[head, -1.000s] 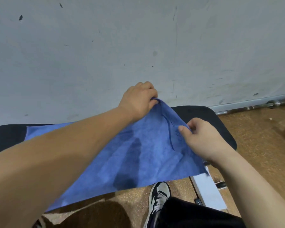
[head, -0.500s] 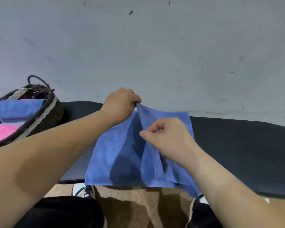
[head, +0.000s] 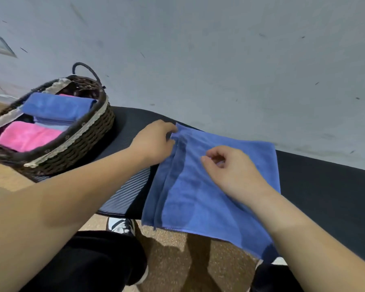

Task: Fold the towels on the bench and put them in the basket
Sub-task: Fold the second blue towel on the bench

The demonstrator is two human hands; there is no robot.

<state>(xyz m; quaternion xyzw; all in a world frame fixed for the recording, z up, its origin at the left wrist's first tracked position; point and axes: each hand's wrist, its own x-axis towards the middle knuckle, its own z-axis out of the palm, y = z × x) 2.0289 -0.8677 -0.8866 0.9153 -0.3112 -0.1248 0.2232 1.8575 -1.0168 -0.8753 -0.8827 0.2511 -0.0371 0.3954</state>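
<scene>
Blue towel (head: 198, 199) lies doubled on the worktop (head: 325, 186), hanging over its near edge, left hand (head: 154, 142) pinching its far-left corner, right hand (head: 232, 171) curled on top, can't tell if it's gripping.

The long black padded desk (head: 316, 186) runs along the grey wall. On its left end stands a dark brown woven wicker basket (head: 80, 148) with a pale lace trim round the rim. Near the middle, apart from the basket, a blue cloth towel (head: 198, 199) lies folded over on itself, its near edge hanging past the desk's front edge.
</scene>
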